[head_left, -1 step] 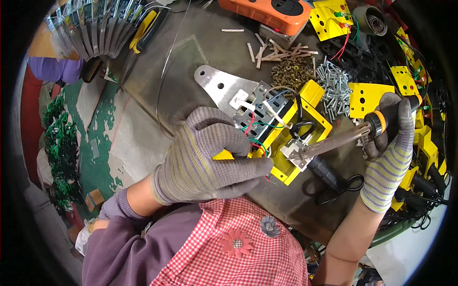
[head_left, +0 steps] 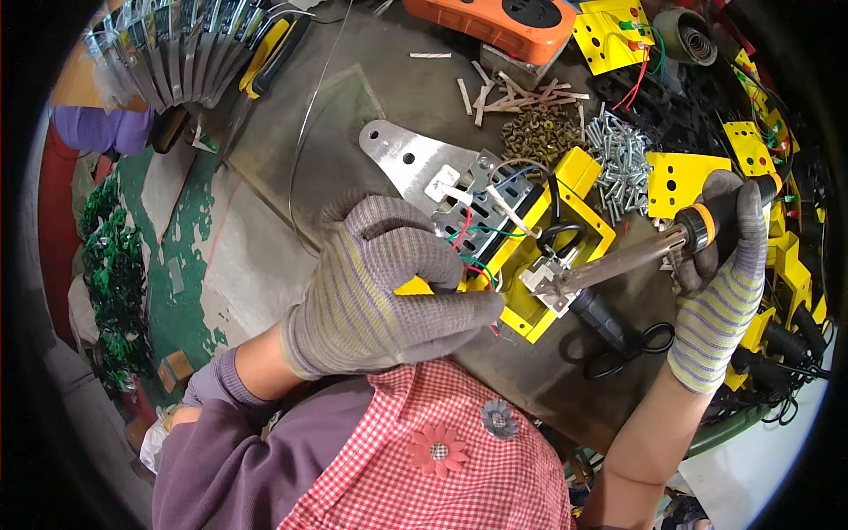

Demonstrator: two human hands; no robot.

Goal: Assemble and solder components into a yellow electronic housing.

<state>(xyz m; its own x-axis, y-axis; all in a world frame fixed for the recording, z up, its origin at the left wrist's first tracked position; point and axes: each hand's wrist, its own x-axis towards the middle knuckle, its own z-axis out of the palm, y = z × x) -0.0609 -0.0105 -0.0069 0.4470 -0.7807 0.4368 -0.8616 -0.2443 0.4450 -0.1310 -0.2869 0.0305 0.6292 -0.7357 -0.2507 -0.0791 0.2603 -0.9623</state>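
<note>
My right hand (head_left: 723,238), in a striped knit glove, is closed round the black and orange handle of a soldering iron (head_left: 632,261). Its metal shaft slants down left to a small white and metal block (head_left: 549,287) in an open yellow housing (head_left: 533,329). Opposite it, my left hand (head_left: 389,287), gloved too, is closed with thumb and fingers beside the housing. A thin solder wire (head_left: 294,163) runs from the far table edge down behind this hand; the pinch itself is partly hidden. Red and green wires (head_left: 477,265) emerge near the fingertips. A silver metal plate (head_left: 408,159) adjoins the housing.
Brass-coloured screws (head_left: 541,134), silver screws (head_left: 618,159) and pale strips (head_left: 508,97) lie beyond the housing. An orange power strip (head_left: 481,25) is at the far edge. Yellow plates (head_left: 685,181) crowd the right. Pliers with yellow handles (head_left: 268,60) and metal strips (head_left: 181,53) lie far left.
</note>
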